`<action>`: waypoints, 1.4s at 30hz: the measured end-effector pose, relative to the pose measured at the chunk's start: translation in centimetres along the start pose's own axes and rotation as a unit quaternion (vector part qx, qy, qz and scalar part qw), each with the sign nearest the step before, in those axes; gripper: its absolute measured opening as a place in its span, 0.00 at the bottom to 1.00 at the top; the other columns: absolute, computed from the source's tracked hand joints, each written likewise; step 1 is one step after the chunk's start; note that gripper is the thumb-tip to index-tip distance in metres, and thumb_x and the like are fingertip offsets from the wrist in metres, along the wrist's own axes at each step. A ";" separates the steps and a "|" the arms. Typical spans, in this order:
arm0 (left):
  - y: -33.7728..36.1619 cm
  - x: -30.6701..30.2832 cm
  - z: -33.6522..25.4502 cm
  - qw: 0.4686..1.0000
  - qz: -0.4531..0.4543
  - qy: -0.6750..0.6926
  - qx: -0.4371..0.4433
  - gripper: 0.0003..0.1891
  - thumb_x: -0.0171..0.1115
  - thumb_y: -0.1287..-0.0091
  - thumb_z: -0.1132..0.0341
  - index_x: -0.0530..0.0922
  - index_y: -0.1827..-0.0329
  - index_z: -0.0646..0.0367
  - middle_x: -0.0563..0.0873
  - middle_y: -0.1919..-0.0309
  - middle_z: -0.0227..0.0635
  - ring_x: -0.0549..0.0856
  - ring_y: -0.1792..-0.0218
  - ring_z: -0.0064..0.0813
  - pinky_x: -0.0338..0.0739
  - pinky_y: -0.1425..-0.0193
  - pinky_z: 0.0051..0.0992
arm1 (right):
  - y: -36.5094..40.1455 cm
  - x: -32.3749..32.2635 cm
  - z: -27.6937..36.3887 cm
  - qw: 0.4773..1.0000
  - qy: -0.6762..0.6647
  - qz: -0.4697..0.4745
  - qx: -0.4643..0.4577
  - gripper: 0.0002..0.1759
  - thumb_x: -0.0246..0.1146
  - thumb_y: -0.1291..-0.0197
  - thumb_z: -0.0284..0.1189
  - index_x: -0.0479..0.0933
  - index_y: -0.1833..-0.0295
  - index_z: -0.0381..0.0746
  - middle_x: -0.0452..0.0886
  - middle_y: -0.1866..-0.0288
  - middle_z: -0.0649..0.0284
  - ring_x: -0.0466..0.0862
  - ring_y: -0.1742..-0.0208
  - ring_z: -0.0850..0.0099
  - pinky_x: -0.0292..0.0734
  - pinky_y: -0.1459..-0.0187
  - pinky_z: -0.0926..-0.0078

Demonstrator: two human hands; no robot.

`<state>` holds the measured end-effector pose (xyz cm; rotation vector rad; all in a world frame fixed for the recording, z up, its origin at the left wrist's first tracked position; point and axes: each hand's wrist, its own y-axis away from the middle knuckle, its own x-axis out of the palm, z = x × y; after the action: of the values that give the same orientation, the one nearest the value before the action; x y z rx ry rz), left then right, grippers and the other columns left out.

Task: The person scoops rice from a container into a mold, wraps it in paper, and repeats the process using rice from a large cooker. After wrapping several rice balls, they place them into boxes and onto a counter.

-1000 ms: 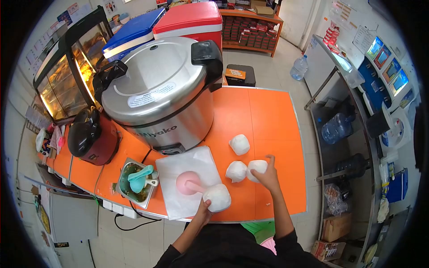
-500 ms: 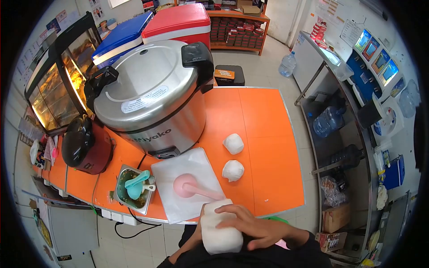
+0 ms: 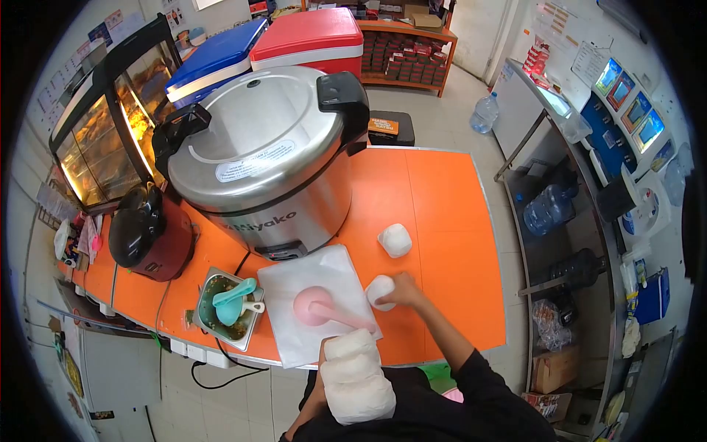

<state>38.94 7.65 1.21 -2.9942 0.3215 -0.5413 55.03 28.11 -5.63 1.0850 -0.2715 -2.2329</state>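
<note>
My left hand [image 3: 321, 359], mostly hidden, supports a stack of white paper-wrapped bundles [image 3: 359, 379] against my body. My right hand [image 3: 403, 290] reaches over the orange table with its fingers closed round another white paper-wrapped bundle [image 3: 378, 290]. Just beyond it, a similar wrapped bundle [image 3: 395, 241] sits untouched. Left of my right hand, white paper sheets [image 3: 283, 335] lie on the table, with a pink rice scoop [image 3: 313, 306] on top, its handle pointing toward me. What is inside the bundles is hidden.
A large steel Miyako rice cooker [image 3: 272, 199] stands at the back left, beside a smaller dark red cooker [image 3: 155, 236]. A metal container [image 3: 247, 335] holds turquoise and white utensils. The orange table [image 3: 456, 295] ends at my body; a metal shelf [image 3: 515, 155] runs along the right.
My right hand has left the stack at my body and moved forward onto the nearer bundle on the table. My left hand keeps hold of the stack. The view has shifted slightly.
</note>
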 end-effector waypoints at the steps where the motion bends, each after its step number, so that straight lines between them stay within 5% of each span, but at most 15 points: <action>1: -0.1 0.1 -0.1 1.000 0.003 0.006 -0.002 0.44 0.70 0.54 0.54 0.56 0.36 0.59 0.66 0.43 0.40 0.65 0.39 0.33 0.62 0.38 0.36 | 0.6 1.1 0.2 0.986 0.128 -0.105 -0.021 0.44 0.75 0.73 0.39 0.69 0.47 0.30 0.72 0.50 0.48 0.74 0.48 0.58 0.69 0.47 0.65; 7: 0.3 0.5 -0.5 0.999 0.004 0.037 -0.018 0.46 0.70 0.55 0.54 0.55 0.35 0.59 0.66 0.42 0.40 0.65 0.39 0.33 0.62 0.38 0.36 | -0.7 -2.2 -0.9 0.988 -0.130 0.083 -0.026 0.48 0.74 0.74 0.38 0.62 0.42 0.32 0.71 0.49 0.48 0.73 0.47 0.59 0.68 0.45 0.64; 9: 0.1 0.3 -0.9 0.999 0.007 0.041 -0.019 0.46 0.70 0.55 0.54 0.55 0.35 0.59 0.65 0.42 0.40 0.65 0.39 0.33 0.61 0.38 0.36 | -1.8 -6.2 -1.3 0.987 -0.065 0.069 -0.127 0.54 0.74 0.74 0.39 0.56 0.38 0.32 0.70 0.47 0.47 0.73 0.46 0.59 0.70 0.46 0.66; 12: 0.1 0.2 -1.5 0.998 0.010 0.051 -0.025 0.47 0.71 0.56 0.53 0.54 0.35 0.59 0.65 0.42 0.40 0.65 0.39 0.33 0.61 0.38 0.36 | -4.7 -13.7 2.3 0.983 0.045 0.130 -0.121 0.56 0.74 0.73 0.39 0.53 0.36 0.32 0.69 0.45 0.47 0.72 0.44 0.59 0.71 0.46 0.66; 15: -0.4 0.0 -2.2 0.998 0.016 0.056 -0.026 0.47 0.71 0.56 0.53 0.54 0.35 0.59 0.65 0.42 0.39 0.64 0.38 0.33 0.61 0.38 0.36 | -9.8 -15.1 2.2 0.979 0.104 0.142 -0.103 0.57 0.74 0.73 0.39 0.52 0.35 0.34 0.69 0.45 0.48 0.72 0.45 0.58 0.72 0.47 0.63; 17: -0.9 -0.5 -2.8 0.998 0.024 0.056 -0.029 0.48 0.71 0.56 0.53 0.54 0.35 0.59 0.65 0.42 0.39 0.64 0.38 0.33 0.61 0.38 0.36 | -12.7 -14.3 2.2 0.957 0.060 0.278 0.053 0.55 0.74 0.72 0.40 0.54 0.35 0.39 0.69 0.44 0.49 0.73 0.45 0.59 0.73 0.49 0.62; 18: -0.9 -0.8 -3.1 0.997 0.030 0.058 -0.034 0.48 0.71 0.56 0.53 0.53 0.35 0.59 0.65 0.42 0.39 0.64 0.38 0.33 0.61 0.37 0.36 | -13.1 -13.9 3.2 0.914 0.010 0.400 0.068 0.54 0.75 0.74 0.41 0.56 0.36 0.45 0.65 0.42 0.49 0.70 0.42 0.58 0.74 0.50 0.60; 19: -0.8 -1.0 -3.4 0.997 0.036 0.060 -0.042 0.48 0.71 0.57 0.53 0.53 0.35 0.59 0.65 0.42 0.39 0.64 0.38 0.33 0.60 0.37 0.36 | -12.8 -13.5 3.5 0.914 0.004 0.399 0.067 0.54 0.75 0.74 0.41 0.56 0.36 0.45 0.65 0.42 0.49 0.70 0.42 0.58 0.74 0.50 0.60; 21: -0.3 -1.6 -3.9 0.995 0.050 0.066 -0.060 0.49 0.71 0.57 0.53 0.53 0.34 0.59 0.65 0.42 0.39 0.64 0.38 0.33 0.60 0.37 0.36 | -11.4 -12.7 4.1 0.959 0.155 0.214 0.107 0.54 0.75 0.76 0.43 0.57 0.37 0.47 0.59 0.40 0.50 0.65 0.39 0.54 0.74 0.51 0.58; 28: 2.3 -4.8 -6.3 0.978 0.144 0.083 -0.128 0.50 0.72 0.58 0.52 0.52 0.34 0.58 0.65 0.42 0.39 0.63 0.38 0.32 0.59 0.37 0.35 | -6.0 -7.7 0.7 0.988 0.062 0.136 0.033 0.54 0.75 0.79 0.45 0.59 0.38 0.52 0.57 0.42 0.51 0.62 0.42 0.46 0.69 0.48 0.48; 33: 3.0 -7.9 -7.3 0.926 0.290 0.105 -0.216 0.51 0.72 0.59 0.52 0.51 0.34 0.58 0.64 0.41 0.39 0.63 0.38 0.32 0.59 0.37 0.35 | 3.9 1.3 2.3 0.974 0.160 -0.146 0.061 0.40 0.73 0.79 0.44 0.71 0.49 0.58 0.57 0.43 0.50 0.60 0.43 0.43 0.68 0.53 0.42; 39: 6.4 -5.1 -6.9 0.819 0.449 0.141 -0.329 0.52 0.73 0.60 0.51 0.50 0.33 0.58 0.64 0.41 0.39 0.63 0.37 0.32 0.58 0.36 0.35 | 10.0 6.1 -1.1 0.966 -0.036 -0.239 0.088 0.38 0.72 0.71 0.43 0.70 0.47 0.52 0.66 0.47 0.53 0.67 0.46 0.51 0.69 0.48 0.53; 40: 6.8 -4.1 -6.6 0.791 0.484 0.140 -0.348 0.53 0.73 0.60 0.51 0.50 0.33 0.58 0.64 0.41 0.39 0.62 0.37 0.32 0.58 0.36 0.35 | 11.8 7.2 -1.6 0.913 -0.345 -0.213 0.047 0.38 0.71 0.66 0.41 0.67 0.43 0.48 0.67 0.45 0.55 0.69 0.44 0.56 0.70 0.48 0.55; 41: 6.7 -3.0 -6.2 0.761 0.520 0.137 -0.362 0.53 0.73 0.60 0.51 0.50 0.33 0.58 0.64 0.41 0.39 0.62 0.37 0.32 0.58 0.36 0.35 | 14.0 8.2 -2.6 0.768 -0.613 -0.181 -0.025 0.38 0.69 0.60 0.40 0.64 0.40 0.45 0.68 0.43 0.57 0.70 0.43 0.60 0.71 0.48 0.56; 42: 6.6 -1.6 -5.7 0.732 0.554 0.133 -0.373 0.53 0.73 0.60 0.51 0.50 0.33 0.58 0.64 0.41 0.39 0.62 0.37 0.32 0.58 0.36 0.35 | 16.3 10.6 -3.9 0.677 -0.707 -0.202 -0.041 0.38 0.67 0.56 0.38 0.61 0.39 0.42 0.68 0.42 0.58 0.70 0.42 0.63 0.70 0.46 0.56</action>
<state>34.25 1.33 5.22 -2.4476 2.6017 -0.7429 60.48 9.16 -7.71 -0.9907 -0.5564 -2.9570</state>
